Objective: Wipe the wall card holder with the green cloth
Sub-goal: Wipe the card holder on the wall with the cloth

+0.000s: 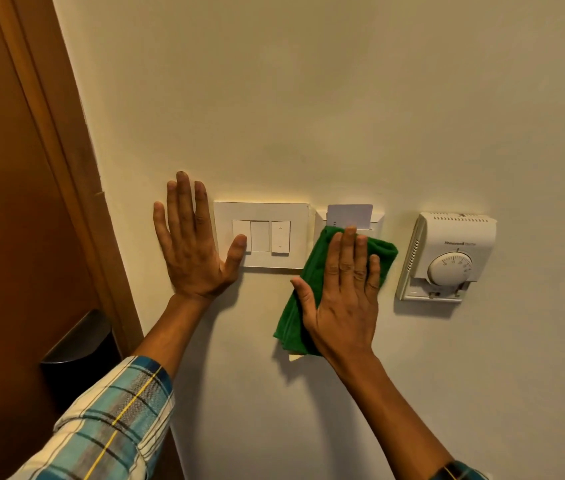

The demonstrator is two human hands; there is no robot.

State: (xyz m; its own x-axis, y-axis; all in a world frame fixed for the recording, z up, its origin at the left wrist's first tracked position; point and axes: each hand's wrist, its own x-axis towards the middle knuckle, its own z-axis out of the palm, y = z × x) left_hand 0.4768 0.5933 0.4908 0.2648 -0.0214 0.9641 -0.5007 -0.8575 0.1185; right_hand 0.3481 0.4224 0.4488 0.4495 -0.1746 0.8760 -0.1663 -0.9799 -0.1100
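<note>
The white wall card holder (pixel 376 221) sits between a switch plate and a thermostat, with a pale key card (pixel 349 215) standing in its top slot. A folded green cloth (pixel 312 271) covers most of the holder's face and hangs below it. My right hand (pixel 341 296) lies flat on the cloth, fingers spread, pressing it against the holder and the wall. My left hand (pixel 193 244) rests flat on the bare wall left of the switch plate, fingers apart, with the thumb touching the leftmost switch.
A white switch plate (pixel 262 235) with three rocker switches is left of the holder. A white dial thermostat (pixel 447 258) is mounted to the right. A brown wooden door and frame (pixel 25 202) with a dark metal handle (pixel 80 341) stand at the far left.
</note>
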